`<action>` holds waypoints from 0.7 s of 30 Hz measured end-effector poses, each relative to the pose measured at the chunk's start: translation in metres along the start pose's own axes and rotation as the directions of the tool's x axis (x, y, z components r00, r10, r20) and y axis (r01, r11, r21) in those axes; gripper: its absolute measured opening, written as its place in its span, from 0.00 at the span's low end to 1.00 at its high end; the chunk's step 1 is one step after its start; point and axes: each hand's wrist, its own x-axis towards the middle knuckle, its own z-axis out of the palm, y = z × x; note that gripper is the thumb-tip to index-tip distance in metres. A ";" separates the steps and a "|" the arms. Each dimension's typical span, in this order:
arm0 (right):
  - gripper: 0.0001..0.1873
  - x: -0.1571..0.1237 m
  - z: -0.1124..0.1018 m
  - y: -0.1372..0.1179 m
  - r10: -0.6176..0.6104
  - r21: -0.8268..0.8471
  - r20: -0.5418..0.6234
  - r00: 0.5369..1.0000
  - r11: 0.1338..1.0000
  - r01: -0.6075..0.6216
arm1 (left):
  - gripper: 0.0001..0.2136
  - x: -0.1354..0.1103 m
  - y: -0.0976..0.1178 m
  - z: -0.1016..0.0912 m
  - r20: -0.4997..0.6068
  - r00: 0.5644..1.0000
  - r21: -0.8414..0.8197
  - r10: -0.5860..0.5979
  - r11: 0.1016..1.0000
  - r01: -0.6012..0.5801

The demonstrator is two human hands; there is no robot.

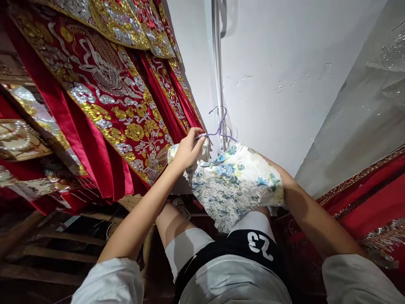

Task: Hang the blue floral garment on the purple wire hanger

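Observation:
A purple wire hanger (pixel 218 131) with an upturned hook carries a white blouse with blue and yellow flowers (pixel 234 177). My left hand (pixel 191 147) is closed on the hanger's left arm, thumb and fingers meeting around the wire close to the blouse's shoulder. Below it the blouse hangs in front of my thighs, its lower part gathered in wrinkled folds. My right forearm (pixel 303 207) goes in behind the blouse's right side, so that hand and its fingers are hidden. The neckline, with blue trim, faces up toward me.
Red embroidered garments with gold and silver sequins (pixel 126 97) hang on the left. A metal pole (pixel 217 63) runs down the white wall (pixel 268 50) ahead. At right are clear plastic covering (pixel 354 101) and red cloth (pixel 379 185). Wooden slats (pixel 63 253) lie low left.

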 end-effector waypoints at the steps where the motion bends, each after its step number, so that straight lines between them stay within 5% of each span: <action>1: 0.27 -0.002 -0.005 0.002 -0.026 -0.012 -0.018 0.999 1.000 0.026 | 0.17 -0.001 0.000 -0.003 0.024 1.000 0.020 -0.011 1.000 0.010; 6: 0.38 -0.010 -0.054 0.010 0.123 -0.008 -0.081 0.989 0.992 -0.124 | 0.20 -0.030 -0.028 -0.020 0.127 0.989 0.089 -0.070 0.994 0.059; 10: 0.28 -0.025 -0.062 0.005 0.021 -0.163 -0.089 0.996 0.986 -0.035 | 0.22 -0.049 -0.039 -0.013 0.098 0.994 0.113 -0.044 0.993 0.033; 15: 0.19 -0.034 -0.029 -0.016 -0.187 -0.355 -0.167 0.968 0.927 0.118 | 0.23 -0.035 -0.004 0.002 0.063 0.996 -0.002 0.066 0.998 -0.066; 19: 0.16 -0.049 -0.023 -0.036 -0.312 -0.298 -0.443 0.841 0.935 0.190 | 0.24 -0.017 0.024 -0.002 -0.013 0.995 -0.042 0.101 0.994 -0.101; 21: 0.14 -0.065 -0.027 -0.044 -0.287 -0.251 -0.505 0.814 0.951 0.179 | 0.23 -0.013 0.033 -0.007 -0.035 0.993 -0.063 0.115 0.991 -0.117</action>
